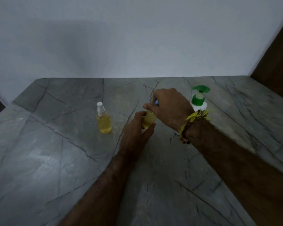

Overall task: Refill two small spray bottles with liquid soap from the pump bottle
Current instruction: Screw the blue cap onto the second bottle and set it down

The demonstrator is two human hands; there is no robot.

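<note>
On the grey stone counter (pixel 55 160), both hands' grip holds one yellow-filled spray bottle (pixel 148 121); another (pixel 104 121) stands full.

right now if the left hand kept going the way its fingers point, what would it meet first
It is already there: the left hand grips the small spray bottle, whose top the right hand holds. Beyond that bottle lies bare countertop, then probably the wall; depth is unclear.

Both forearms are bare and hairy; the right wrist wears a yellow thread band (pixel 193 121) with beads.
</note>
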